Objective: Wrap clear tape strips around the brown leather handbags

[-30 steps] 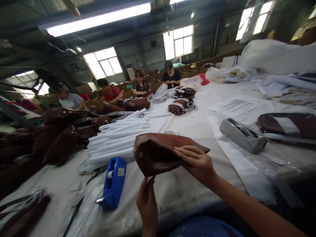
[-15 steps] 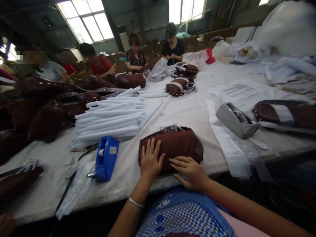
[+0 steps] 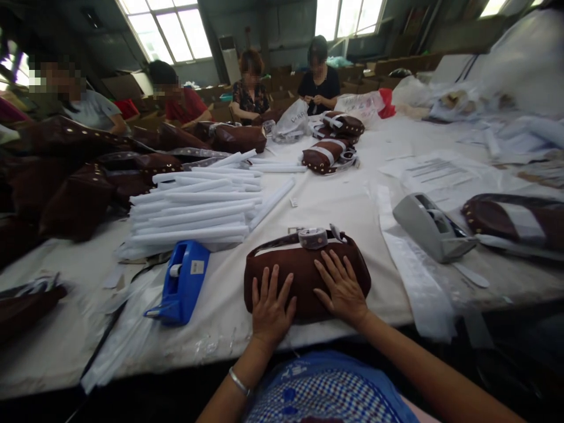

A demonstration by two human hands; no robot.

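A brown leather bag (image 3: 304, 267) lies flat on the white table (image 3: 335, 205) right in front of me, its strap and a wrapped buckle bundled at its far edge. My left hand (image 3: 269, 305) lies flat on the bag's near left part with fingers spread. My right hand (image 3: 341, 288) presses flat on its near right part, fingers stretched out too. Neither hand grips anything.
A blue tape dispenser (image 3: 180, 282) sits left of the bag, a grey tape dispenser (image 3: 429, 226) to the right. A stack of white paper rolls (image 3: 194, 208) lies beyond. Brown bags (image 3: 79, 188) pile up at left. Several people (image 3: 249, 85) work at the far side.
A second ago I held the bag up off the table. It now lies flat, and both hands have spread out on top of it.
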